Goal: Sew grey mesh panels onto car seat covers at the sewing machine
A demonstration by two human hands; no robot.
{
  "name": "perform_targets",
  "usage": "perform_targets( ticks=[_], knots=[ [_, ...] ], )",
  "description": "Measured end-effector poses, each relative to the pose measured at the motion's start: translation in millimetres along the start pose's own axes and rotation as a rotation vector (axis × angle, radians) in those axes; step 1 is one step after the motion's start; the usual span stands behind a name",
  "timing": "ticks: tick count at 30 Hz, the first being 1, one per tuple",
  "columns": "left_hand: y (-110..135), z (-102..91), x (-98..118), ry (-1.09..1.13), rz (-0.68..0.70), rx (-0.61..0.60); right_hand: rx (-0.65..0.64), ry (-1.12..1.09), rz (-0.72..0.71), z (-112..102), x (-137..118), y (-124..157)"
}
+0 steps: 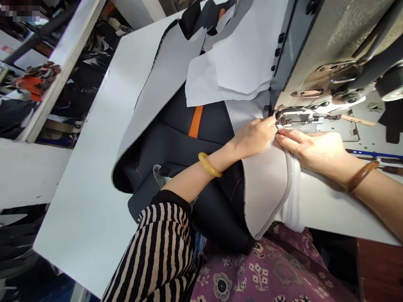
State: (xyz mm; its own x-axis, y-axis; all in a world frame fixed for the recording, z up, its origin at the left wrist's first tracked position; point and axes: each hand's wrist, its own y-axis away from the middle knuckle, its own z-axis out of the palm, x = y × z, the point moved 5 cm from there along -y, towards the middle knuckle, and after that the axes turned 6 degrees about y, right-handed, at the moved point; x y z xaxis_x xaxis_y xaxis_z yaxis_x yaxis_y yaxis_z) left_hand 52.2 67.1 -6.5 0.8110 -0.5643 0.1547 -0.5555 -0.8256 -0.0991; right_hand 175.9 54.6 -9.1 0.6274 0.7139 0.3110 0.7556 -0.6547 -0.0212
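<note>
A sewing machine's presser foot [294,117] stands at the right, close to both hands. My left hand [256,134] is closed, fingertips pinching the edge of a seat cover just left of the foot. My right hand [311,147] meets it from the right, its thumb and fingers closed on the same edge; the exact grip is partly hidden. The seat cover [176,134] is dark with an orange stripe [195,121] and grey backing. Its light grey mesh panel [266,184] hangs below my hands, with a corded edge. White strips [294,197] trail beside that edge.
White fabric pieces [239,67] lie over the cover against the machine body [315,50]. The white table [78,184] extends left. A blue-handled tool [371,154] lies at the right. Beyond the table, a bin [91,84] holds dark scraps, with orange scraps [34,84] farther left.
</note>
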Motion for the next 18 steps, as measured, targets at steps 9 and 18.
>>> perform_targets(
  ticks=[9,18],
  knots=[
    [-2.0,2.1,1.3,-0.010,-0.004,0.015,-0.085,-0.077,0.012,-2.8,-1.3,-3.3],
    [43.9,-36.3,3.5,0.081,0.200,-0.395,-0.017,-0.370,0.110,-9.9,22.1,11.2]
  ],
)
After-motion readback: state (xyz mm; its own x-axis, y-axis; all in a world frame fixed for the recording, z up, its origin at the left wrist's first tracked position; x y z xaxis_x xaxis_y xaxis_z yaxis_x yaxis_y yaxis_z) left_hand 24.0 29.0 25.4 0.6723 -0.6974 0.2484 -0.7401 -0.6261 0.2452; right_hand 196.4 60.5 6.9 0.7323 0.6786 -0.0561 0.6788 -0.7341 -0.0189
